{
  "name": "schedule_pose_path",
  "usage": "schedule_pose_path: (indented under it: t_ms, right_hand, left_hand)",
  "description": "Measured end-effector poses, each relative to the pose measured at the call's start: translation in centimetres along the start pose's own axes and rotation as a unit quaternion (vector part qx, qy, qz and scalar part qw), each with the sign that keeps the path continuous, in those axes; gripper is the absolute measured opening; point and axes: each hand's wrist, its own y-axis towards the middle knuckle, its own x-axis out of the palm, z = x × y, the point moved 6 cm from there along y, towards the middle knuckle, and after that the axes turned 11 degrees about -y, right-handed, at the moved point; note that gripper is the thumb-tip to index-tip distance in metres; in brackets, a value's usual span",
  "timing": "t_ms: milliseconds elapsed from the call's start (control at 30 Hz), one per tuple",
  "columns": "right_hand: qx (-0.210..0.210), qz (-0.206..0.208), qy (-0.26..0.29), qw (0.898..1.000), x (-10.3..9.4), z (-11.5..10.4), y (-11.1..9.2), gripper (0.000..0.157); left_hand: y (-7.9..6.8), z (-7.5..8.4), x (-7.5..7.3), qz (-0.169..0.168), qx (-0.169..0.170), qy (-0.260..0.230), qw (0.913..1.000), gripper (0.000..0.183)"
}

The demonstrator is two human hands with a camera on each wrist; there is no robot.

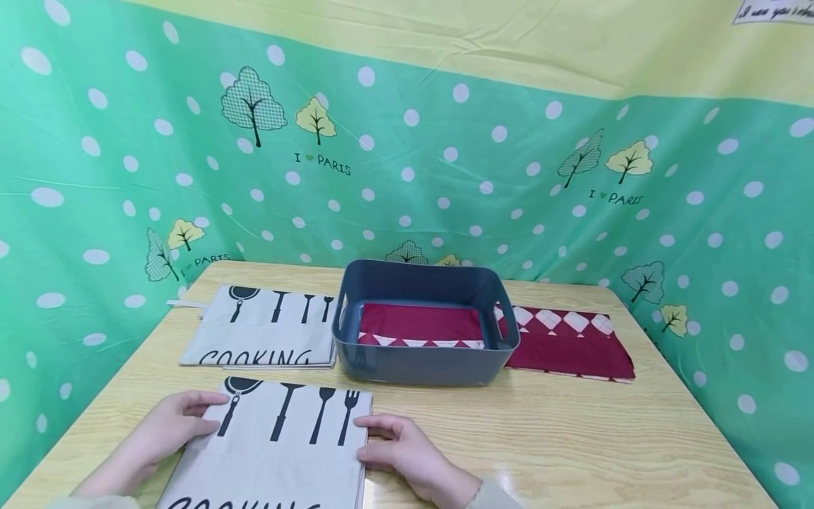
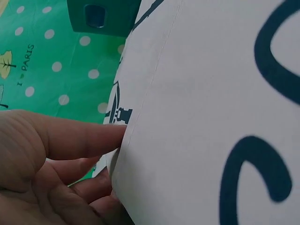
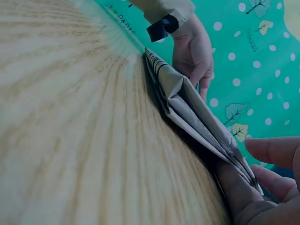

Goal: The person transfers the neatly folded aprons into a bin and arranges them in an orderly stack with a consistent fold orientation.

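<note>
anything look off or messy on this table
Nothing stands out. The folded white cooking-print cloth lies flat between both hands, another sits left of the grey plastic bin, and nothing is spilled.

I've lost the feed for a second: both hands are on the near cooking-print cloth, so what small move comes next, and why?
Probably lift the folded cloth just clear of the table. The left hand and right hand already hold its opposite edges, fingers tucked under the layers, and the blue bin stands right behind it holding only a red cloth.
</note>
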Motion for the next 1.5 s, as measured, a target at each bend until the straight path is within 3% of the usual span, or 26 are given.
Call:
schedule_pose_path:
  t_ms: [367, 833, 1133, 1500]
  right_hand:
    - [0.003, -0.016, 0.008, 1.000, 0.2, 0.3, 0.1, 0.055]
    - [0.023, 0.023, -0.016, 0.999, -0.1, 0.3, 0.1, 0.052]
    - [0.016, 0.043, -0.002, 0.999, -0.6, -0.1, 0.0, 0.053]
    - [0.007, 0.064, 0.010, 0.998, -0.9, -1.0, -0.4, 0.052]
  left_hand:
    - [-0.5, -0.1, 0.2, -0.050, -0.016, -0.017, 0.9985, 0.063]
    - [-0.9, 0.5, 0.3, -0.048, -0.014, -0.055, 0.9972, 0.065]
    - [-1.6, 1.4, 0.2, -0.078, 0.007, -0.103, 0.9916, 0.069]
    - [-2.2, 2.8, -0.1, -0.076, 0.012, -0.098, 0.9921, 0.069]
